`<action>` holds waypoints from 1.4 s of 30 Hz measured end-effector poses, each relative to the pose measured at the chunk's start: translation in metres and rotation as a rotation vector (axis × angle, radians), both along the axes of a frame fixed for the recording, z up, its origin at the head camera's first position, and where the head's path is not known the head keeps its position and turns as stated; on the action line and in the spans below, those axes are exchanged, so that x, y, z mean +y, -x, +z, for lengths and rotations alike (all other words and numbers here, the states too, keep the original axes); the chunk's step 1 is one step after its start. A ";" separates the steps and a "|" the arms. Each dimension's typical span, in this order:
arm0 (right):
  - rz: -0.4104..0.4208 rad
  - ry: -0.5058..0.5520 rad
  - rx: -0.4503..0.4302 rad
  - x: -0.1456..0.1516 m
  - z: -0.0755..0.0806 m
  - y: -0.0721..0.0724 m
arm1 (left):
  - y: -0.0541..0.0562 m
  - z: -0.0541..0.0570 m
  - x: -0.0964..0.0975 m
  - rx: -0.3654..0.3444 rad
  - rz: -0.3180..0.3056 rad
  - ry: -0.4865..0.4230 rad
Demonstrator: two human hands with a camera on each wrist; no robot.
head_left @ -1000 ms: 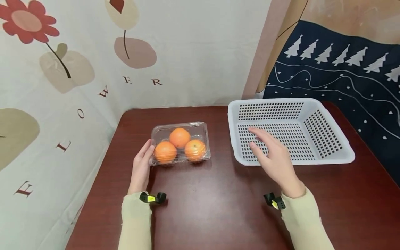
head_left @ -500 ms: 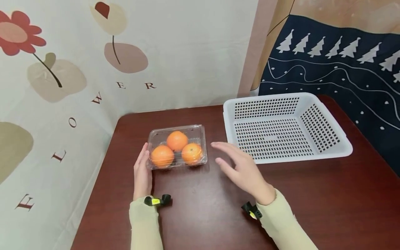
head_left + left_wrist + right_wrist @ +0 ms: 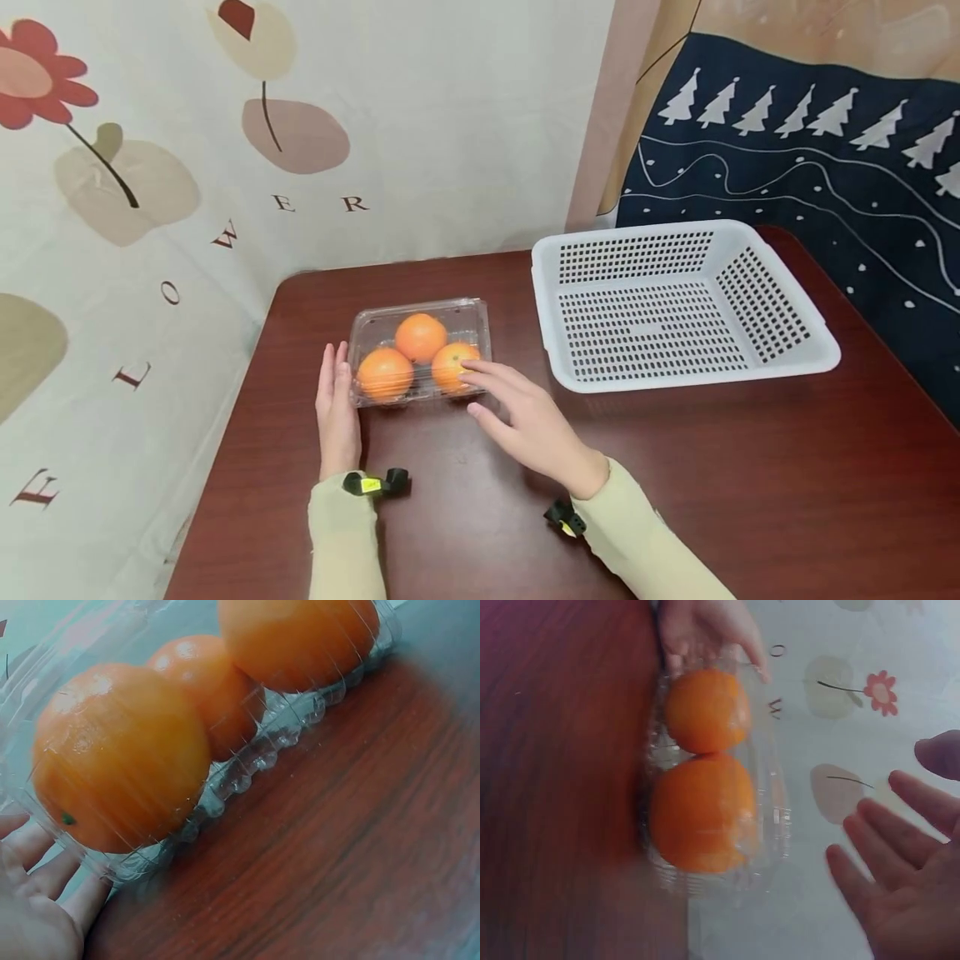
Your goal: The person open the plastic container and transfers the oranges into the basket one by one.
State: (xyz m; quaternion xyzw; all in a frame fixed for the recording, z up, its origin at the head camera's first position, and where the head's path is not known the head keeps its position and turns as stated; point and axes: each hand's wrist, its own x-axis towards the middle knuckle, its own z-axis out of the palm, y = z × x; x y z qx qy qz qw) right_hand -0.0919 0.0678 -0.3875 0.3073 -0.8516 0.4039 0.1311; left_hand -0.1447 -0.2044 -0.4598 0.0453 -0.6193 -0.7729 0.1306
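Note:
A clear plastic clamshell box [image 3: 390, 321] with three oranges [image 3: 421, 338] inside stands on the table, its lid down. My left hand [image 3: 337, 417] lies along the box's left side, fingers fairly straight, the fingertips at its wall in the left wrist view. Near the box's front right corner hovers my right hand [image 3: 528, 421], its fingers extended and apart. From the head it overlaps the right-hand orange, but the right wrist view shows a gap between that hand [image 3: 907, 862] and the box [image 3: 769, 847]. Nothing is held in the right hand.
A white perforated plastic basket [image 3: 555, 358] sits to the right on the dark red-brown table [image 3: 465, 517]. Behind the table hangs a pale cloth [image 3: 465, 125] with flowers and letters, and a navy cloth [image 3: 795, 183] with white trees is at the right.
My right hand has moved left from over the basket to beside the box. The left hand stays at the box's left side. The head view has shifted slightly.

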 end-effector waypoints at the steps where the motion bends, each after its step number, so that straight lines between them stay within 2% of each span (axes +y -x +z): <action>1: -0.012 -0.035 -0.021 -0.002 -0.002 0.001 | 0.000 0.000 -0.001 0.009 0.002 0.001; 6: -0.059 -0.160 -0.083 -0.008 -0.015 0.009 | -0.002 -0.001 -0.003 0.022 0.003 0.040; 11: -0.107 -0.166 -0.153 -0.011 -0.026 0.016 | -0.001 0.001 -0.002 0.015 -0.010 0.068; 15: -0.132 -0.151 -0.227 -0.011 -0.033 0.021 | 0.000 0.006 0.000 0.028 -0.027 0.079; 21: -0.109 -0.069 -0.317 -0.010 -0.040 0.027 | -0.010 0.019 0.004 0.025 -0.055 0.142; 23: -0.112 -0.039 -0.322 -0.009 -0.041 0.031 | -0.013 0.022 0.004 0.011 -0.084 0.188; 27: -0.124 0.024 -0.323 -0.005 -0.043 0.037 | -0.016 0.026 0.001 -0.019 -0.182 0.287; 31: -0.121 0.038 -0.312 -0.001 -0.045 0.040 | -0.015 0.028 -0.002 -0.045 -0.265 0.367; 34: -0.127 0.027 -0.297 -0.002 -0.046 0.040 | -0.015 0.028 -0.003 -0.066 -0.279 0.388; 38: -0.133 0.008 -0.287 -0.001 -0.047 0.042 | -0.015 0.029 -0.005 -0.083 -0.295 0.369; 42: -0.146 0.008 -0.306 0.000 -0.049 0.044 | -0.016 0.030 -0.007 -0.113 -0.327 0.403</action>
